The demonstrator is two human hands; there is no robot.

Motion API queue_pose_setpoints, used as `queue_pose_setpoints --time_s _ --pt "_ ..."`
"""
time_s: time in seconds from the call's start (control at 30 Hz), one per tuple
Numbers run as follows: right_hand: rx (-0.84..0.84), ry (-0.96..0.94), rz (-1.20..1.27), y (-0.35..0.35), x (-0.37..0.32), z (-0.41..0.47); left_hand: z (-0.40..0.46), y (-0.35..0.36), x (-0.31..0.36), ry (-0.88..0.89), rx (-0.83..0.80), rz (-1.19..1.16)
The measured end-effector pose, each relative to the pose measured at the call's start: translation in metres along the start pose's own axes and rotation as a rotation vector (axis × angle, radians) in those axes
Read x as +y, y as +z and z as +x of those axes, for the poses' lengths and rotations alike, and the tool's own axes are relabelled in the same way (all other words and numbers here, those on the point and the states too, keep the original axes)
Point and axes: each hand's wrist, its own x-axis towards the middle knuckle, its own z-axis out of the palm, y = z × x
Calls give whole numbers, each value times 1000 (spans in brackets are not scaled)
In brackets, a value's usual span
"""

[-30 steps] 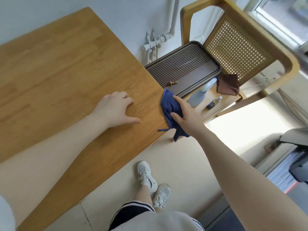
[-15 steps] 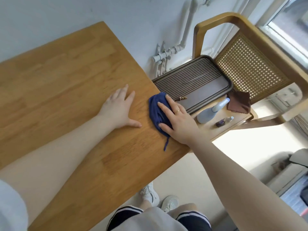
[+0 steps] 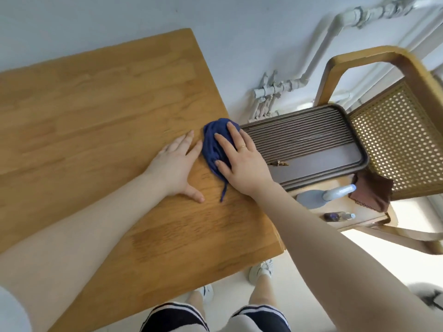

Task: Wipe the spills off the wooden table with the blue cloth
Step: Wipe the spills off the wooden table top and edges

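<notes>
The wooden table [image 3: 96, 121] fills the left and centre of the view. A bunched blue cloth [image 3: 214, 142] lies on it near its right edge, a loose strand trailing toward me. My right hand [image 3: 242, 161] presses flat on the cloth with straight, spread fingers. My left hand [image 3: 176, 164] rests flat on the bare wood just left of the cloth, fingers together and thumb out. No spill stands out on the wood.
Right of the table stands a wooden chair with a cane back [image 3: 402, 140]. On its seat lie a dark ribbed tray [image 3: 311, 144], a spray bottle [image 3: 321, 198], a brown cloth [image 3: 374, 192] and a small bottle [image 3: 338, 216]. White pipes [image 3: 282, 87] run along the wall.
My right hand brought the cloth from the table's edge onto the top and flattened on it, then slid it slightly toward the far side. My left hand stayed flat beside it.
</notes>
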Motion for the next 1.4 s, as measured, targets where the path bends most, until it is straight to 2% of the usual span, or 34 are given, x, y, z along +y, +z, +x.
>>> queue_pose_setpoints --time_s 0.17,0.43,0.53,0.67,0.8,1.0,1.13,1.27,1.4 --pt "-12 -58 187 0 7 -46 -1 -6 6 -49 -9 35" --pt "-17 -124 190 8 20 60 4 -8 14 -153 -79 87" --pt "2 -138 171 9 20 55 3 -11 19 -178 -100 78" --pt "0 -146 271 8 20 16 3 -10 17 -177 -84 17" --pt "-14 -136 416 2 26 44 2 -7 6 -107 -73 -26" --pt "3 -111 325 9 25 147 5 -20 -10 -88 -10 -182" --pt "-37 -146 299 5 24 118 29 -49 -32 -62 167 -68" --pt "-54 -147 275 3 19 100 65 -81 -57 -112 247 -56" --pt "97 -133 254 11 19 176 96 -91 -79 -182 225 -55"
